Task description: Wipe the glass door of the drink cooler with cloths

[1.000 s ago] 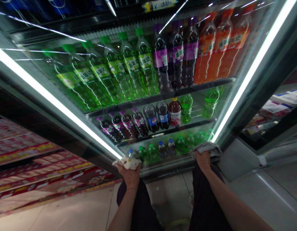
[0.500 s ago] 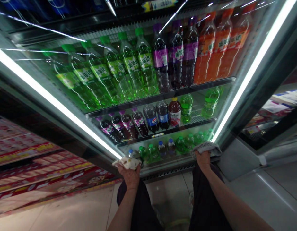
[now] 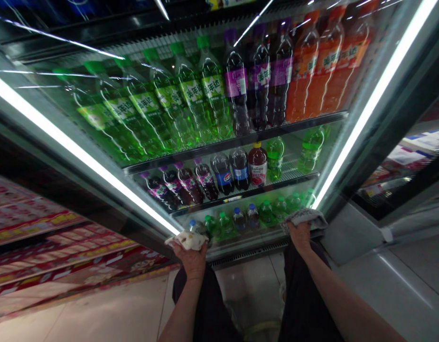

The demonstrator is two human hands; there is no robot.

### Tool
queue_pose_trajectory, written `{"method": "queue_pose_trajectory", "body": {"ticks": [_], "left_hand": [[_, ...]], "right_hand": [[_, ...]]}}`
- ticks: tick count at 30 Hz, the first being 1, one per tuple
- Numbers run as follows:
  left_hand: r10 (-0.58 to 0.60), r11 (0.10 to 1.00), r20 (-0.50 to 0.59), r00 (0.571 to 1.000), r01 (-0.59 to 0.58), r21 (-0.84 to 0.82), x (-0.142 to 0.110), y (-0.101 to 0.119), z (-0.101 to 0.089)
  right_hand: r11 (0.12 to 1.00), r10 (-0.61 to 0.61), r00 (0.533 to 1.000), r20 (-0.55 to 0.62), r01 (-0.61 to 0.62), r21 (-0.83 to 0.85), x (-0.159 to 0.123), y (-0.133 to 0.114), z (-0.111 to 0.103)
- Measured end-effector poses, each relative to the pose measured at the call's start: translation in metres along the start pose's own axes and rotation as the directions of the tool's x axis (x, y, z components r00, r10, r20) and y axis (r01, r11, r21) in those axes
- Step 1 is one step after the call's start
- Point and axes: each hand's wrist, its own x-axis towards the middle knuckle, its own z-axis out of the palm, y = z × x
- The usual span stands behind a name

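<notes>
Left hand [image 3: 192, 262] at white cloth [image 3: 188, 240]: soft, crumpled, few yellowish spots, by lower end of left light strip [image 3: 84, 156]. Right hand [image 3: 301, 233] at gray cloth [image 3: 307, 218]: rough nap, folded, by lower end of right light strip [image 3: 369, 110]. Grip, both: fingers hidden, can't tell if spread or pinching. Cloths well apart, low on cooler [image 3: 237, 246]. Behind: wavy-sided plastic bottles [image 3: 212, 90], upright on shelves [image 3: 240, 141]. Floor [image 3: 108, 308]: smooth, glossy tile.
</notes>
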Motion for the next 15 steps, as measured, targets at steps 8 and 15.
{"method": "queue_pose_trajectory", "body": {"ticks": [8, 15], "left_hand": [[0.021, 1.0, -0.017, 1.0, -0.02, 0.016, -0.0017, 0.0023, -0.0019], [0.0, 0.999, 0.021, 1.0, 0.0, 0.036, -0.0024, 0.0052, -0.0039]], "right_hand": [[1.0, -0.004, 1.0, 0.018, 0.004, -0.016, 0.0013, 0.0008, 0.0016], [1.0, -0.005, 1.0, 0.026, 0.006, -0.026, 0.0001, 0.0013, 0.0012]]}}
